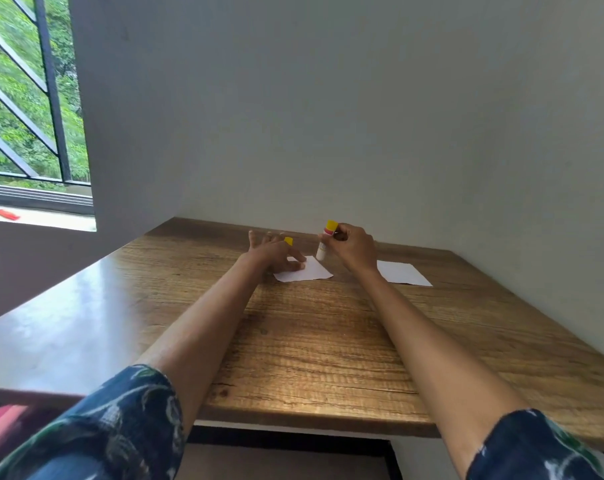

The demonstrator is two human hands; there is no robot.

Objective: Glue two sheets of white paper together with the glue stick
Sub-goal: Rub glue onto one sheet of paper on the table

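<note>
A small white sheet of paper (311, 271) lies on the wooden table (328, 358), near its far side. My left hand (276, 254) rests flat on that sheet's left part, fingers spread. A yellow cap (288, 241) shows just behind that hand. My right hand (354, 249) holds a glue stick (325, 242), white with a red band and yellow end, tilted with its lower tip just above the sheet's far right corner. A second white sheet (402, 273) lies to the right, partly hidden by my right forearm.
A grey wall stands right behind and to the right of the table. At the left there is a barred window (34, 98) with greenery outside, and a red object (4, 213) on its sill.
</note>
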